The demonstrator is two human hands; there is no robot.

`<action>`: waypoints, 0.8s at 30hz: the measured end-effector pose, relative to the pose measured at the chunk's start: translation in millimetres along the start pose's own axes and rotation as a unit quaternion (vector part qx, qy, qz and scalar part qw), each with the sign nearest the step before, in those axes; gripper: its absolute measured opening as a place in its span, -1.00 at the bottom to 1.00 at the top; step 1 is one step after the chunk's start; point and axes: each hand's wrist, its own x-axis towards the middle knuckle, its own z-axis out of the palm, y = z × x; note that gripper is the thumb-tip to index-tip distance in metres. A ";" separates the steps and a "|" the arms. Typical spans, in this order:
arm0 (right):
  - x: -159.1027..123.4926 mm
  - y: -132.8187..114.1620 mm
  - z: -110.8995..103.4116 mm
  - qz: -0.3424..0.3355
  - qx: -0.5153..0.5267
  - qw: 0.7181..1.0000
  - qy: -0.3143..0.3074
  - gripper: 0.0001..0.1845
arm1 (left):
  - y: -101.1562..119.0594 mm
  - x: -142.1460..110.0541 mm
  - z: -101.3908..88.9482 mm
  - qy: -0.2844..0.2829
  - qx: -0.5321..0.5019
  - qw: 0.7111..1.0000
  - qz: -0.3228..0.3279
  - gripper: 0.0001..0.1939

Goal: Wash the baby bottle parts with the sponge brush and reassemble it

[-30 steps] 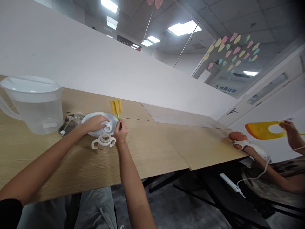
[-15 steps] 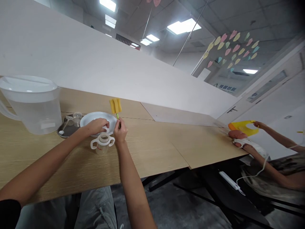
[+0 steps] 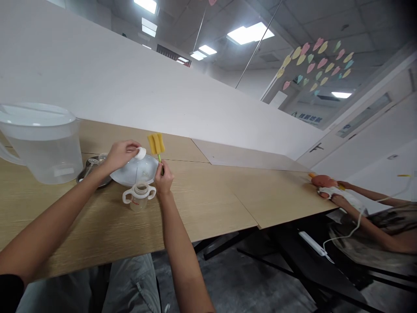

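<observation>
My left hand (image 3: 120,154) is raised above the white bowl (image 3: 134,173) and pinches a small white ring-shaped cap (image 3: 141,152). My right hand (image 3: 163,178) grips the green stem of a yellow sponge brush (image 3: 156,144), which stands upright beside the bowl. A clear baby bottle with two white handles (image 3: 138,197) stands open on the wooden table (image 3: 208,200), just in front of the bowl and between my hands.
A large clear pitcher with a white lid (image 3: 42,141) stands at the far left. A small metal tray with small parts (image 3: 91,168) lies left of the bowl. At the right table edge another person's hands (image 3: 339,198) hold a doll (image 3: 324,182). A white partition runs behind.
My left hand has lifted the white cap out of the bowl and up. The person at the right has lowered the yellow bib out of sight.
</observation>
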 end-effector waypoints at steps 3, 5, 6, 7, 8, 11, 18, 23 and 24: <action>0.7 -1.6 -2.3 -0.019 0.010 1.000 -0.020 -0.65 | 9.5 -1.9 -2.2 0.080 -0.086 0.991 -0.067 -0.66; 1.3 -2.9 -4.0 -0.035 0.021 0.999 -0.037 -0.67 | 15.8 -4.3 -2.1 0.110 -0.152 0.978 -0.096 -0.62; 1.7 -3.6 -4.8 -0.039 0.024 0.998 -0.039 -0.67 | 18.6 -5.4 -1.9 0.116 -0.190 0.969 -0.104 -0.59; 2.0 -4.2 -5.5 -0.040 0.024 0.998 -0.038 -0.67 | 21.1 -6.3 -1.9 0.120 -0.227 0.960 -0.111 -0.57; 2.3 -4.6 -6.0 -0.039 0.022 0.998 -0.035 -0.67 | 23.0 -6.9 -2.0 0.126 -0.256 0.952 -0.114 -0.55; 2.9 -5.2 -6.6 -0.035 0.013 0.999 -0.031 -0.65 | 25.1 -6.1 -3.7 0.159 -0.299 0.934 -0.111 -0.55; 0.9 -2.6 -4.7 -0.068 0.000 0.996 -0.055 -0.67 | 24.8 -1.4 -9.2 0.221 -0.324 0.917 -0.076 -0.59; -1.3 0.6 -2.6 -0.077 -0.025 0.994 -0.075 -0.69 | 29.9 -5.1 -4.6 0.185 -0.278 0.941 -0.050 -0.70; -1.6 1.5 -2.2 -0.078 -0.028 0.994 -0.073 -0.69 | 31.2 -6.3 -3.2 0.168 -0.265 0.949 -0.045 -0.71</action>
